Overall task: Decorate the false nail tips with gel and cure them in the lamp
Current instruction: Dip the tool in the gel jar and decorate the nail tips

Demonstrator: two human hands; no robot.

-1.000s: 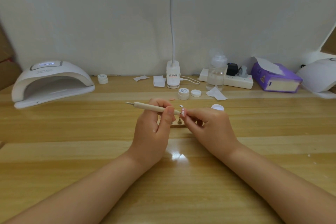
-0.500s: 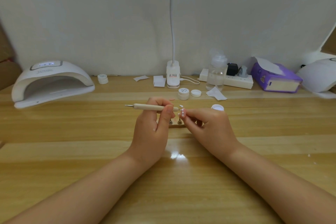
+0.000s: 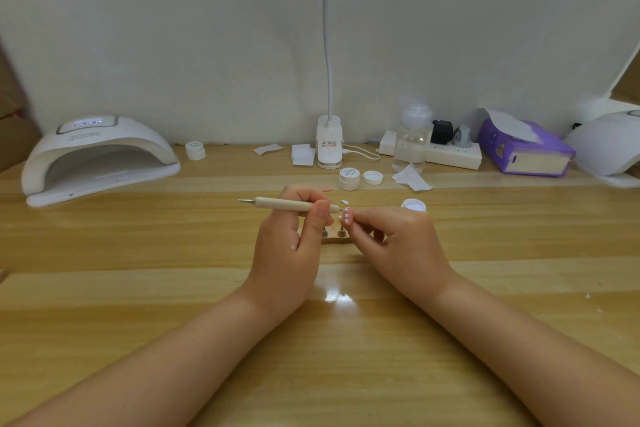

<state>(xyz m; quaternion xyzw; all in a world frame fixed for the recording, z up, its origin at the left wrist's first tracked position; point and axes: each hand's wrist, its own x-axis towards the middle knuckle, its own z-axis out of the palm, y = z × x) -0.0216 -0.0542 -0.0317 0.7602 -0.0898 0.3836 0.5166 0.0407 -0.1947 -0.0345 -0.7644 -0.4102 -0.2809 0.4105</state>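
Nail tip (image 3: pixel 346 217), pale pink, white dots, pinched in right hand (image 3: pixel 398 243)

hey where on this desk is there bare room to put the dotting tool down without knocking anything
Bare wood runs between the curing lamp and the left hand, and across the near desk around both forearms. Crowded: the back edge from the desk lamp base to the tissue box, and the gel pots beyond the right hand.

Both forearms bare to frame edge, no sleeves; left hand (image 3: pixel 287 246), right hand (image 3: pixel 403 243) ungloved
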